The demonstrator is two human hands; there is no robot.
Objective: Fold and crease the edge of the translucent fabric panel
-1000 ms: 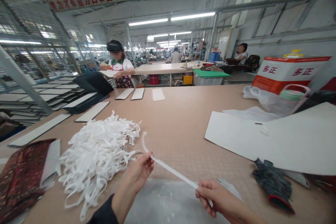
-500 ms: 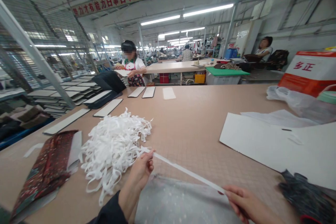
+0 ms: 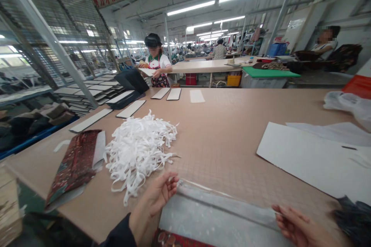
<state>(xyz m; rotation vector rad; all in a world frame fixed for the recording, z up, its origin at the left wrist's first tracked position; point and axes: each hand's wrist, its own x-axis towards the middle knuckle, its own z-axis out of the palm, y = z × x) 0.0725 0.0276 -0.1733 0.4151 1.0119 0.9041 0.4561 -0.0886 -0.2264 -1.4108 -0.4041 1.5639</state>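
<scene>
A thin white strip [image 3: 207,189] runs along the far edge of a grey-backed fabric piece [image 3: 220,212] in front of me. My left hand [image 3: 160,195] is closed in a pinch at the strip's left end, by the fabric's corner. On the right, my right hand [image 3: 295,222] pinches the other end; its fingertips partly hide that end. Red patterned cloth [image 3: 179,239] shows at the near edge of the grey piece. Left of my left hand lies a tangled heap of white strips [image 3: 139,150].
A folded red patterned fabric piece [image 3: 75,166] lies at the left. White-topped panels [image 3: 131,109] lie along the far left edge. A large white board [image 3: 313,154] and a dark bundle [image 3: 353,216] are on the right. A co-worker [image 3: 158,61] stands beyond the table, holding a panel.
Both hands have lowered the stretched strip from above the table to the fabric's far edge. That edge now appears raised or folded, with red cloth showing nearer me. The view has turned slightly left.
</scene>
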